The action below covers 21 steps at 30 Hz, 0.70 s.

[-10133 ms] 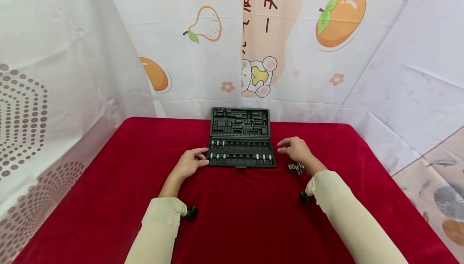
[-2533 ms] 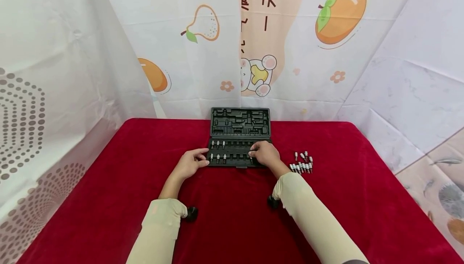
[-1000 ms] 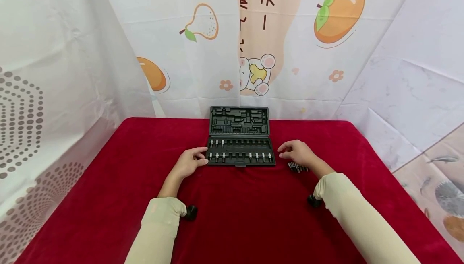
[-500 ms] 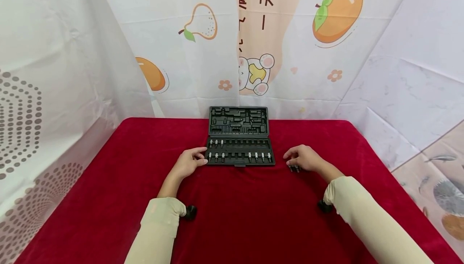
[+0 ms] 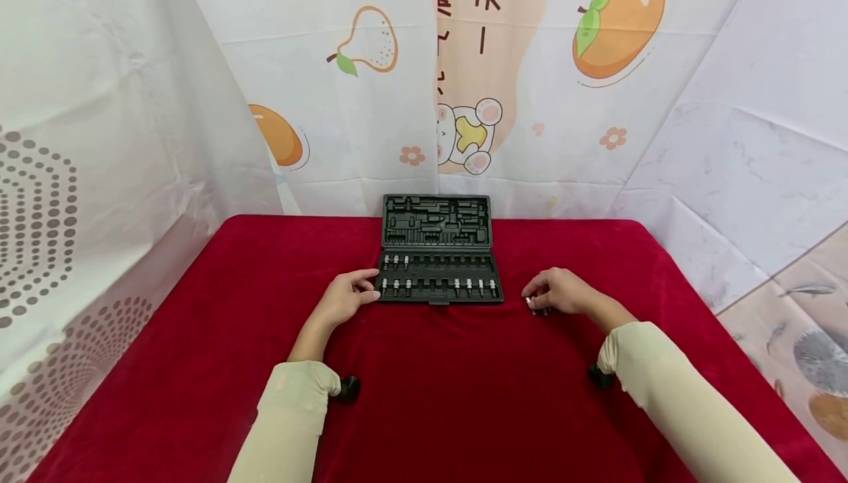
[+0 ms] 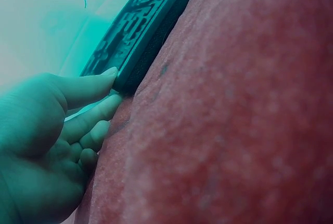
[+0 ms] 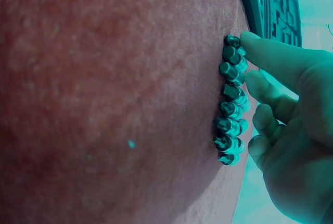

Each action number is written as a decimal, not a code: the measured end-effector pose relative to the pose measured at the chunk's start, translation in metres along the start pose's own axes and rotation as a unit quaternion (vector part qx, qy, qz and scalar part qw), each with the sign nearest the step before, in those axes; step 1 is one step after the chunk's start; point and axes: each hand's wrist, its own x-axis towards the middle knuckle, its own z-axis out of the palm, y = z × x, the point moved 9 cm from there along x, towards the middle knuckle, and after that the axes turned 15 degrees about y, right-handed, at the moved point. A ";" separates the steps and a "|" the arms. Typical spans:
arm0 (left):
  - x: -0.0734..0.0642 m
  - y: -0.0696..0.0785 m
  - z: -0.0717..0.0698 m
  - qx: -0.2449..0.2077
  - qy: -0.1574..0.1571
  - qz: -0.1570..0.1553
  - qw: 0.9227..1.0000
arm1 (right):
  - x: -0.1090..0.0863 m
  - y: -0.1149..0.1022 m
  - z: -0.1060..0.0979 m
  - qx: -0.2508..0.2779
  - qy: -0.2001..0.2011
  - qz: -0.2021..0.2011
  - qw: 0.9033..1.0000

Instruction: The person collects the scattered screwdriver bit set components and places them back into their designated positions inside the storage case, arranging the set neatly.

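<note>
A black tool case (image 5: 457, 275) lies open on the red cloth, its molded lid (image 5: 437, 221) raised at the back. Several bit sockets (image 5: 396, 288) with silver tops sit in its slots: three upper left, three lower left and several lower right. My left hand (image 5: 342, 299) touches the case's left edge, thumb (image 6: 88, 87) at the front corner, fingers fairly straight. To the right of the case, my right hand (image 5: 559, 291) pinches a bit socket (image 7: 232, 40) at the end of a close row of loose bit sockets (image 7: 231, 110). In the head view the hand hides most of that row.
Red cloth (image 5: 437, 395) covers the table. A white printed curtain (image 5: 371, 137) hangs behind it, with more fabric at both sides. Below each sleeve a small black wrist camera (image 5: 349, 389) shows.
My right hand set another bit socket into the lower row's right part, then went back right to the loose row, where it now pinches the end one. My left hand stays put.
</note>
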 end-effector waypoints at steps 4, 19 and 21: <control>0.000 -0.001 0.000 0.000 0.001 0.002 1.000 | 0.000 -0.001 0.001 -0.012 -0.009 -0.009 1.000; 0.000 -0.001 -0.001 -0.001 0.003 0.001 1.000 | 0.000 -0.007 -0.004 0.003 0.052 -0.060 0.997; 0.000 0.000 -0.001 0.000 0.004 0.001 1.000 | 0.000 -0.008 -0.005 -0.001 0.073 -0.072 0.995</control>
